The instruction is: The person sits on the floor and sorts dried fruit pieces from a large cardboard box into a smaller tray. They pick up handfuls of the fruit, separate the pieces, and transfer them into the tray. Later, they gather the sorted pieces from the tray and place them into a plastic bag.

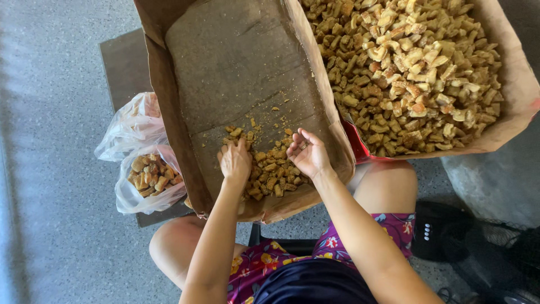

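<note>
- the left hand (pixel 235 160) lies palm down on a small heap of brown fried chunks (pixel 270 171), fingers together and curled over a few pieces; whether any are truly pinched i cannot tell.
- the right hand (pixel 308 153) rests just beside it, palm up, fingers loosely apart and cupped, with nothing clearly in it.
- the heap sits under and between both hands, in the near corner of a cardboard box (pixel 225 62) tilted toward the lap.
- beyond the right hand, a second box (pixel 514 84) is heaped full of the same pieces.
- left of the left hand, a clear plastic bag (pixel 147 180) holds more chunks.
- risk, as i judge it: the tilted box could slide off the knees and spill; crumbs may drop through its sagging near edge.
- the second box is cut off at the top, and what carries the boxes is hidden.
</note>
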